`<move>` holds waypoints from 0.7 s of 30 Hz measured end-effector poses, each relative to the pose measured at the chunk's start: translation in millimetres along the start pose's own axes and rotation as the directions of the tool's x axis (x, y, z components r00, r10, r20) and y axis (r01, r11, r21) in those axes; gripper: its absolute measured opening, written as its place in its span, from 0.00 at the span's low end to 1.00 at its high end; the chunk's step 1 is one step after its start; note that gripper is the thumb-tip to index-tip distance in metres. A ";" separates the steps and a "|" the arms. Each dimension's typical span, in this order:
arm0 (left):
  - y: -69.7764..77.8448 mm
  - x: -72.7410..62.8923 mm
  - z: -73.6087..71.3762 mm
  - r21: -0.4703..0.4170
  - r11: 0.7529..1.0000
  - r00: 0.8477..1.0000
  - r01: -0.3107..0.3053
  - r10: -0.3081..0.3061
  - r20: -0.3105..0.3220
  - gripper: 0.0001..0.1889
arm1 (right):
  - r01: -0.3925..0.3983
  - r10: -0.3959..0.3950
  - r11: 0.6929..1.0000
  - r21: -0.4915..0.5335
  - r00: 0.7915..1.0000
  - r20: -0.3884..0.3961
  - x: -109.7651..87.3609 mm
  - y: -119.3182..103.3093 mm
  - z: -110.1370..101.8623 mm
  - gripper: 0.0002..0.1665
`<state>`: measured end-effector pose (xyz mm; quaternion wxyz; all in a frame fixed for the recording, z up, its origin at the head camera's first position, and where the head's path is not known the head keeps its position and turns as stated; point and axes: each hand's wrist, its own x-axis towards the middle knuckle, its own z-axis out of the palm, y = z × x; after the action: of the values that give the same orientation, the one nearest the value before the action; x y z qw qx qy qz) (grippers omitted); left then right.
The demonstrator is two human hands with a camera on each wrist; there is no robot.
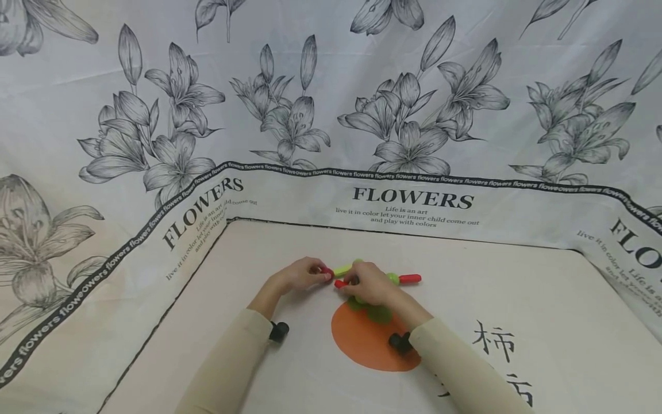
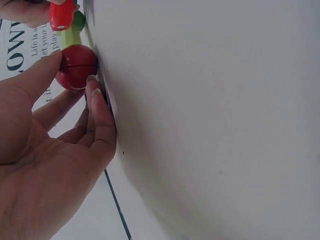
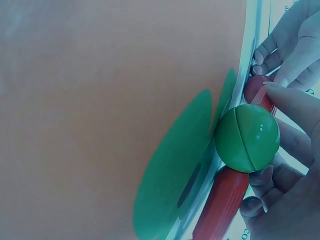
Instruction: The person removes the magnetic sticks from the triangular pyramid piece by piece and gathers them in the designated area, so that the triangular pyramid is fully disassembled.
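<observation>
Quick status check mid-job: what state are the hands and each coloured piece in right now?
Left hand: pinching the red ball.
Right hand: gripping a red stick.
Red ball: grooved, held at fingertips.
Red stick: gripped, one end exposed.
Green ball: grooved, against another red stick.
Another red stick: far end uncovered.
Yellow-green stick: beside the red ball; whether joined is unclear.

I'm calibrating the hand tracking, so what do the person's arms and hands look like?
Plain light-beige long sleeves cover the forearms; the left hand and right hand are ungloved. A small black device shows near each wrist.
</observation>
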<state>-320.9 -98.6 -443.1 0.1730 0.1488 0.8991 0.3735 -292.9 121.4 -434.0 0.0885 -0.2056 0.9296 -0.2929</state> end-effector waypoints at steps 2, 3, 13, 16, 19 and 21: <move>-0.1 0.1 0.0 0.000 1.000 1.000 -0.002 0.002 0.000 0.14 | -0.003 0.003 1.000 -0.002 1.000 0.000 0.0 -0.2 0.3 0.09; 0.0 0.4 0.1 -0.001 1.000 1.000 -0.004 0.004 0.000 0.14 | -0.003 0.003 1.000 -0.004 1.000 -0.002 -0.1 -0.2 0.4 0.08; 0.7 3.8 -0.5 -0.001 1.000 1.000 0.009 -0.009 0.001 0.14 | 0.027 -0.027 0.999 -0.031 1.000 0.011 1.5 -0.4 -2.1 0.05; 0.7 3.4 -0.6 0.001 1.000 1.000 0.012 -0.012 0.003 0.14 | 0.050 -0.050 0.998 -0.043 0.999 0.016 1.7 -0.6 -4.6 0.07; 0.5 2.6 -0.8 0.003 1.000 1.000 0.008 -0.008 0.006 0.13 | 0.081 -0.081 0.995 -0.058 0.997 -0.003 2.7 -0.4 -9.5 0.11; 0.4 2.3 -0.7 0.007 1.000 1.000 0.004 -0.004 0.008 0.13 | 0.097 -0.100 0.993 -0.064 0.995 -0.031 4.8 0.2 -13.3 0.14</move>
<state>-323.2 -97.8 -442.8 0.1770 0.1491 0.9000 0.3695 -301.1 126.2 -423.5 0.0517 -0.2488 0.9283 -0.2713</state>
